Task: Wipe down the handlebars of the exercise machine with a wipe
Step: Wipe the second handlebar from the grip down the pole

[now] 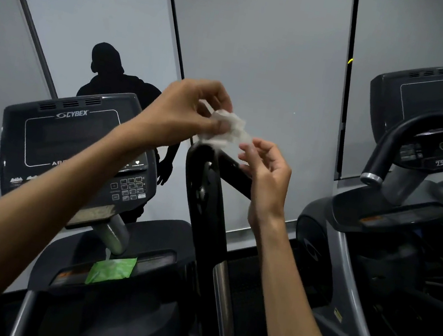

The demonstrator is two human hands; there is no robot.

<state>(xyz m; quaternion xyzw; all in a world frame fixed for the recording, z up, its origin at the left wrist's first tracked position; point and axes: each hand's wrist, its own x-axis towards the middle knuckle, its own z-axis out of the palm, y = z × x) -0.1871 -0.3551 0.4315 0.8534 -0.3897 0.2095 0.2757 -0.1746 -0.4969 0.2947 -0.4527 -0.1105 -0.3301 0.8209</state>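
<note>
Crumpled white wipe (227, 129) at frame centre, just above black handlebar (204, 194) top. Left hand (185, 115) pinches it; right hand (264, 171) fingers loosely curled at its edge, grip unclear. Wipe light, limp, tearable; best spread flat, wrapped round bar.

— How is the light?
— Dim and cool. The grey wall (263, 43) is brightest at upper left and fades toward the right edge.
— Anything lost?
— The machine bases along the bottom sink into black. The right hand (264, 171) blurs at its fingers, and straight lines bow near the frame's edges.
</note>
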